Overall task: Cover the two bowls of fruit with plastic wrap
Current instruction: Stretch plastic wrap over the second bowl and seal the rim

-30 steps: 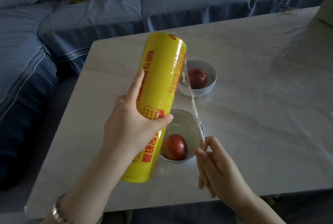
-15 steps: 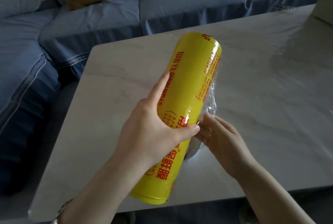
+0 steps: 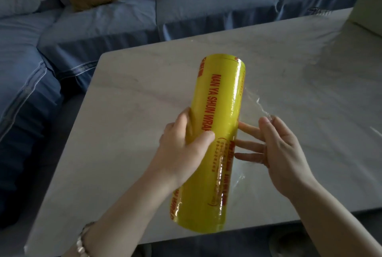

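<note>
Spanning the middle of the view, the yellow roll of plastic wrap [image 3: 215,143] is held above the table [image 3: 128,112], its long axis running from the near table edge away from the person, far end tilted slightly up. Red lettering runs along its length. The left hand [image 3: 182,151] grips the roll at mid-length: thumb laid across the top face, the other fingers curled around the left side. A loose sheet of clear film [image 3: 253,103] leaves the right side of the roll and reaches the right hand [image 3: 277,151]. That hand is flat and open beside the roll, fingers spread and pointing toward it, their tips just beside or touching its right side; whether they pinch the film cannot be told. Neither fruit bowl is visible; the roll and hands cover that part of the table. A bracelet [image 3: 82,244] sits on the left wrist. A blue sofa [image 3: 103,29] borders the table's far and left sides
</note>
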`<state>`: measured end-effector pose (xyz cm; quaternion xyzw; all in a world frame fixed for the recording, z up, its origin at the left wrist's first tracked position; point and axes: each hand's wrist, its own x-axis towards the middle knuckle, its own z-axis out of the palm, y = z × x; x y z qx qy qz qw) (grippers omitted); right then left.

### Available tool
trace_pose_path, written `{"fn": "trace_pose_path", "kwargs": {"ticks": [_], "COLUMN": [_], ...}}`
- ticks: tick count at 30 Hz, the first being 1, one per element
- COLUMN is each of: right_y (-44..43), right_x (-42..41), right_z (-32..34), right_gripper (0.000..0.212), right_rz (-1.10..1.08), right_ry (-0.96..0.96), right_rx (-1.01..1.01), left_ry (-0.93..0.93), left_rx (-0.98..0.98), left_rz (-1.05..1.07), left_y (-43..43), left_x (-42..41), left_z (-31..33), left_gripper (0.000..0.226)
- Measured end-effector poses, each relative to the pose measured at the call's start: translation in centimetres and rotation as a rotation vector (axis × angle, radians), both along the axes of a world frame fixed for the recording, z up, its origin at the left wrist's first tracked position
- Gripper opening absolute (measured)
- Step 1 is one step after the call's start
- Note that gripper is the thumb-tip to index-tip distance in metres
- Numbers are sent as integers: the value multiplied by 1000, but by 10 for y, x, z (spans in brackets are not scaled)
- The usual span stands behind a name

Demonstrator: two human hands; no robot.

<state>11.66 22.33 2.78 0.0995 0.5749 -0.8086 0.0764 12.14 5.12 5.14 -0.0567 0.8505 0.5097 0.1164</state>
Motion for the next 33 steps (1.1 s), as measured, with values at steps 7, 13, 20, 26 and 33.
{"fn": "trace_pose_path", "kwargs": {"ticks": [7, 13, 20, 26, 33], "right_y": [5, -2, -12, -8, -22], "right_x": [-7, -10, -8, -15, -12], "right_z": [-6, -12, -31, -41, -70], "right_gripper": [24, 23, 31, 34, 31], "right_rz": [74, 119, -102, -185, -104], "right_ry": [-118, -89, 59, 45, -20], "right_rx": [-72, -3, 518, 654, 662], "left_ry": [-116, -168, -52, 83, 31], "left_rx": [289, 452, 351, -143, -387], "left_rz": [-34, 6, 93, 203, 204], "left_y": [-9, -7, -16, -33, -47], "left_x": [-4, -5, 2, 8, 12], "left_z": [8, 1, 8, 9, -1], "left_gripper": [78, 80, 93, 112, 116]}}
